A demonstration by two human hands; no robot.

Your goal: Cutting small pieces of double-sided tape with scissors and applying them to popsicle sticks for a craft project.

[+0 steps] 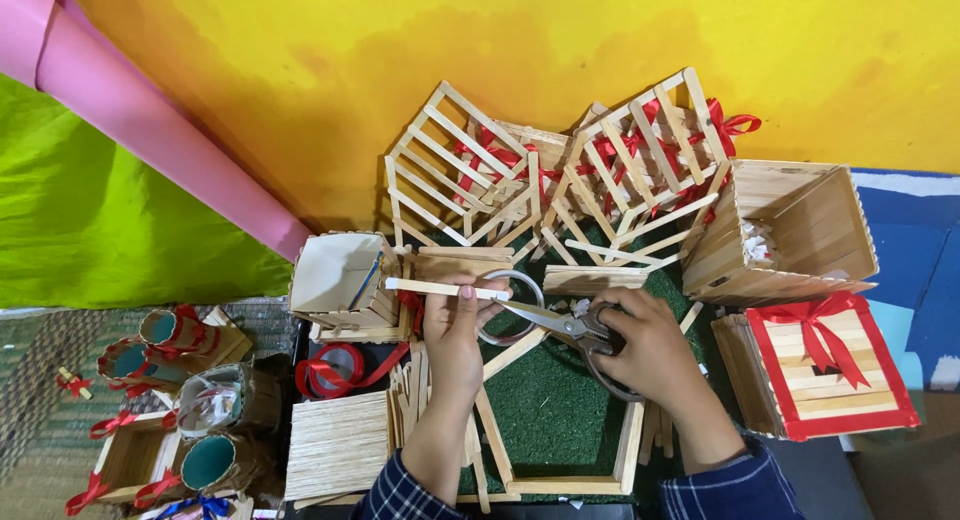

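Left hand [455,325] pinching wooden stick [445,289], right hand [650,345] gripping scissors [560,325], red-ribboned box [825,365] beside.

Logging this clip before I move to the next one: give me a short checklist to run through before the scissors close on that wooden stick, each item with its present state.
1. Stick held firmly: left hand pinches the wooden stick near its right end. Ok.
2. Scissors gripped: right hand is in the handles of the scissors. Ok.
3. Blades at the stick: tips reach the stick's right end. Ok.
4. Fingers clear of the blades: left fingertips sit right beside the tips. Cannot tell.
5. Room under the cut: green mat below, with a tape roll directly behind. Cannot tell.
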